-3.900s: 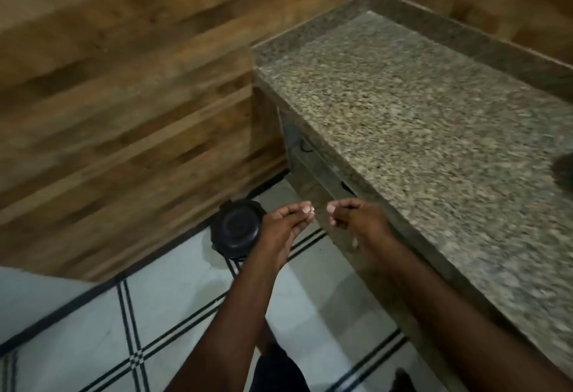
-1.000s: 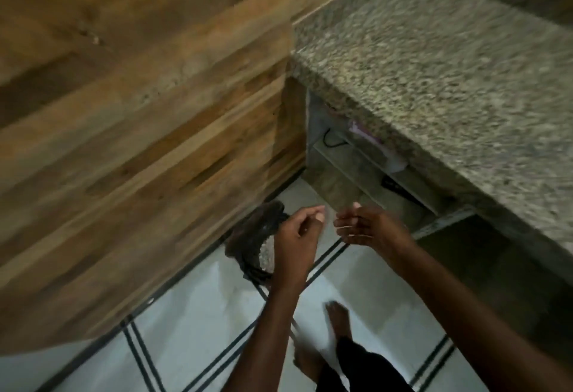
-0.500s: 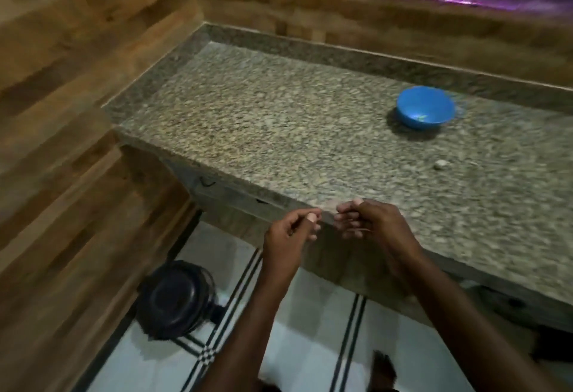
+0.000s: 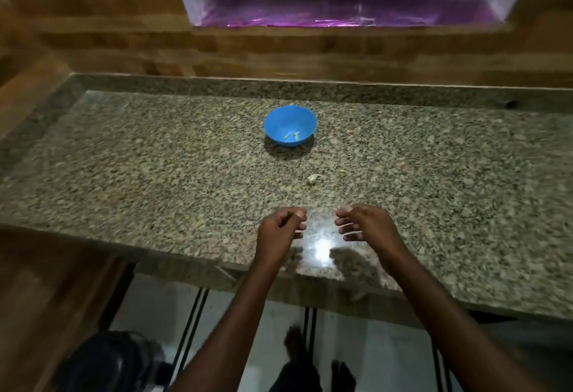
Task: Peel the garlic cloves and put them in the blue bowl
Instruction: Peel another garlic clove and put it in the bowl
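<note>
Both forearms reach forward over the front edge of the stone counter (image 4: 155, 174), the hands side by side and slightly apart, above the surface. The left hand (image 4: 280, 230) has its fingers curled in with thumb and forefinger tips close together, and whether anything is pinched there I cannot tell; the right hand (image 4: 364, 224) is loosely spread, fingers bent and pointing toward the left hand, holding nothing. A garlic clove (image 4: 312, 178) lies on the counter beyond the hands, between them and the blue bowl (image 4: 290, 126), which stands farther back and holds a few small greenish bits.
</note>
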{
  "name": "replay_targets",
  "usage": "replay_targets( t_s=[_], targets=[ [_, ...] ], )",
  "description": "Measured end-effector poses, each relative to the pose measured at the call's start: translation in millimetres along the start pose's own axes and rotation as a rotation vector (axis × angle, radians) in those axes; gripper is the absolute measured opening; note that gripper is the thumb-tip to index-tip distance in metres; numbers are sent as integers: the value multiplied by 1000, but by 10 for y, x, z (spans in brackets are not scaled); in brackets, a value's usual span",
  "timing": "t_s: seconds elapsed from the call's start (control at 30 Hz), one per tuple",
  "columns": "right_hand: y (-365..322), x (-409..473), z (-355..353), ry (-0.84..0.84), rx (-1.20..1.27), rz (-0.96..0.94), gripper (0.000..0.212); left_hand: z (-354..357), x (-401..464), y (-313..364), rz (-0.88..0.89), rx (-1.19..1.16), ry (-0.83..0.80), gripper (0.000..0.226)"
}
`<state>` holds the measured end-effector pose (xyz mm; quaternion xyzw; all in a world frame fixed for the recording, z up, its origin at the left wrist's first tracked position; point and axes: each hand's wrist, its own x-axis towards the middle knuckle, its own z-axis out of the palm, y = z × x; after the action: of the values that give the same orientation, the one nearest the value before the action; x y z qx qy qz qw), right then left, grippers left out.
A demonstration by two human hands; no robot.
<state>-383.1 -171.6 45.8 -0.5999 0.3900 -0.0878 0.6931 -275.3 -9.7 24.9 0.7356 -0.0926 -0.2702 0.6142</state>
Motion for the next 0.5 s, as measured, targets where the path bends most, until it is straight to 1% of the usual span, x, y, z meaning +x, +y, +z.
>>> replay_targets(
  t_s=[0.1, 0.17, 0.3, 0.37, 0.43, 0.5],
  targets=[
    [99, 388, -122, 57, -95, -2, 19, 151, 426, -107, 7, 131, -41, 15],
    [137, 646, -144, 101, -225, -42, 18, 216, 716, -182, 32, 246, -68, 16],
    [157, 1211, -117, 184, -532, -133, 8, 233, 1287, -351, 208, 637, -75, 38],
    [150, 1483, -71, 255, -674, -169, 11, 205, 1497, -436, 284, 832, -89, 48],
    [132, 1699, -11, 327, -829, -219, 11, 169, 1624, -457, 322, 934, -104, 52],
    [103, 1833, 48, 357, -1011, -286, 3, 142, 1690, -468, 373, 970, -110, 53]
  ],
)
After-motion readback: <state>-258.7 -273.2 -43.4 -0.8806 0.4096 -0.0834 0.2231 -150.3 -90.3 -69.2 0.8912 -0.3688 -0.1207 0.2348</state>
